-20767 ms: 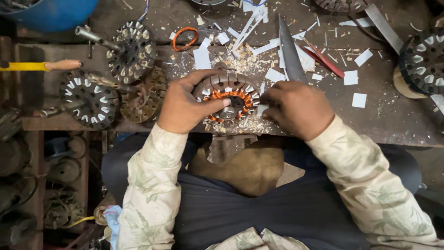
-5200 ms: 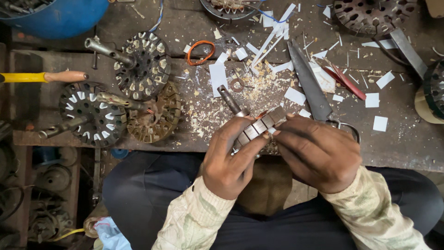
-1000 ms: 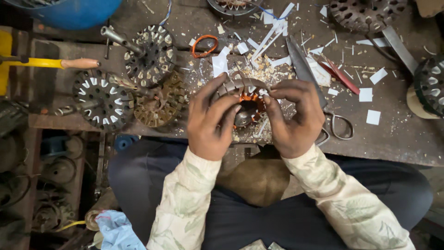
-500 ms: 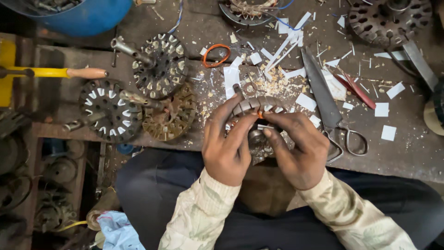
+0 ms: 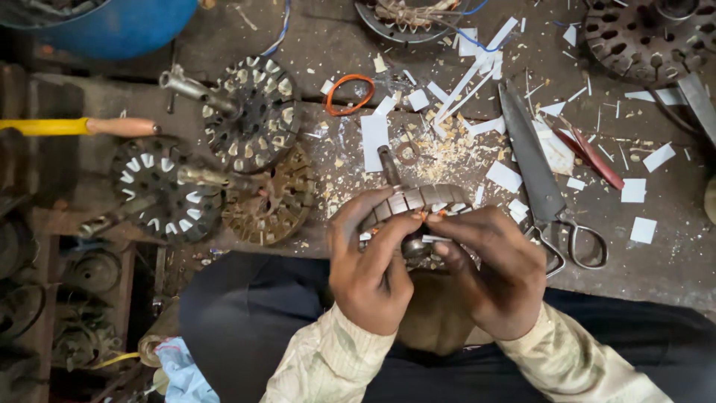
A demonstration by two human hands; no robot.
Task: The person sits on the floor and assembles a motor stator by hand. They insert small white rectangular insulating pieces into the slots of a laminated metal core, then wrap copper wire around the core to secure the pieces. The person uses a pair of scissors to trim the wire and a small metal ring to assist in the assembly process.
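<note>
Round grey metal stator core point(image 5: 421, 203) tipped more edge-on than half a second ago, your left hand point(image 5: 369, 265) and right hand point(image 5: 496, 272) with fingers point(image 5: 447, 222) clamped around it, large steel scissors point(image 5: 544, 190) beside on the desk point(image 5: 656, 261).

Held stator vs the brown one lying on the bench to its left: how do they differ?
The held stator is tipped on edge between the left hand and right hand, so its grey laminated rim shows; the brown stator lies flat, untouched, face up. The held one shows orange at the fingertips; the brown one looks rusty brown, slots bare. A shaft sticks out of the held one toward the bench; none is visible in the brown one. Both are round, slotted metal cores.
</note>
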